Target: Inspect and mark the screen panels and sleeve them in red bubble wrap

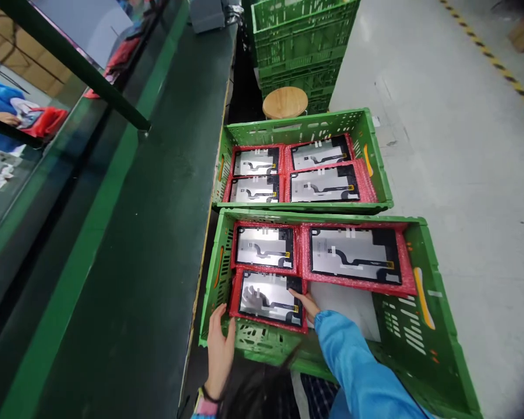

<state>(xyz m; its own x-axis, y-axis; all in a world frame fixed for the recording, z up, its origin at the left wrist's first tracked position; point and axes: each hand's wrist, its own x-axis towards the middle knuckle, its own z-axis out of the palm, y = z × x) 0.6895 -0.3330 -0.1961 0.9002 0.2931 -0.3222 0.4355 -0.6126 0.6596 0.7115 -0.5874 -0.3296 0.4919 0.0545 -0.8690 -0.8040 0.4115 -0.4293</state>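
My right hand (308, 304), in a blue sleeve, grips the right edge of a tablet-like display panel (262, 298). Its thumb or a finger lies on the panel's top, and the other fingers are partly hidden. The panel lies face down on red bubble wrap (268, 321) in the nearer green crate (323, 218). My left hand (220, 346) is at the crate's near left corner, beside the wrap, thumb and fingers apart. Two more panels lie on red bubble wrap in this crate: a left panel (264, 247) and a right panel (353, 253).
A second green crate (378, 157) with several wrapped panels stands just beyond. Behind it are a round wooden stool (285, 103) and stacked green crates (301, 46). A dark green bench (166, 233) runs along the left. Another person's hand (6, 119) shows far left.
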